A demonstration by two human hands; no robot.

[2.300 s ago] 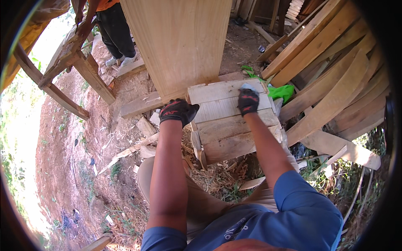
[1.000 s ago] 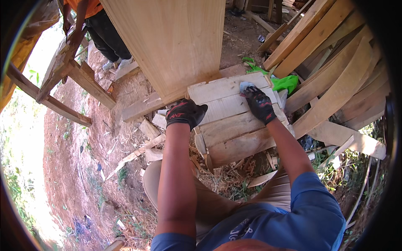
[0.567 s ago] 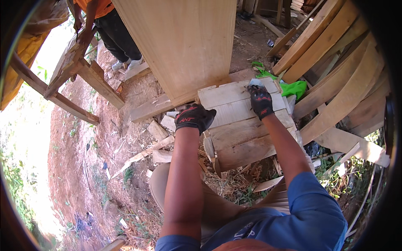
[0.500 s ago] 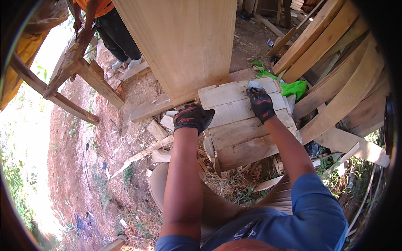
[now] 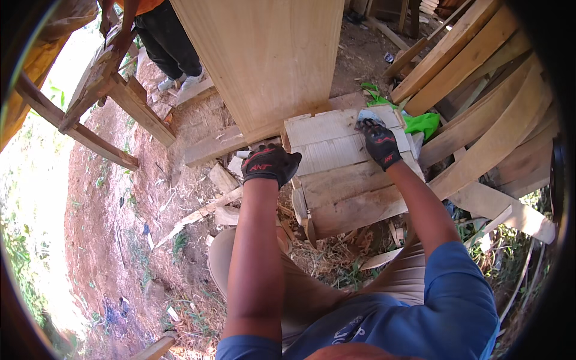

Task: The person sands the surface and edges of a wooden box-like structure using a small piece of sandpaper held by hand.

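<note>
Jutting past the fingers (image 5: 372,128) of the right hand (image 5: 382,146), a pale pad (image 5: 366,114)

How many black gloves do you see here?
2: one on the left hand, near the slatted wooden piece's left edge; one on the right hand, which holds a pale pad on its top slats. The other person may have hidden ones.

My gloved left hand (image 5: 267,164) is curled with its back upward, the thumb (image 5: 294,161) jutting toward my right hand (image 5: 381,144). Behind it, my left forearm (image 5: 255,240) runs nearly straight back. My right hand, slightly farther forward, faces palm down, fingers (image 5: 373,128) ahead of the knuckles; behind it, my right forearm (image 5: 417,189) slants rightward.
</note>
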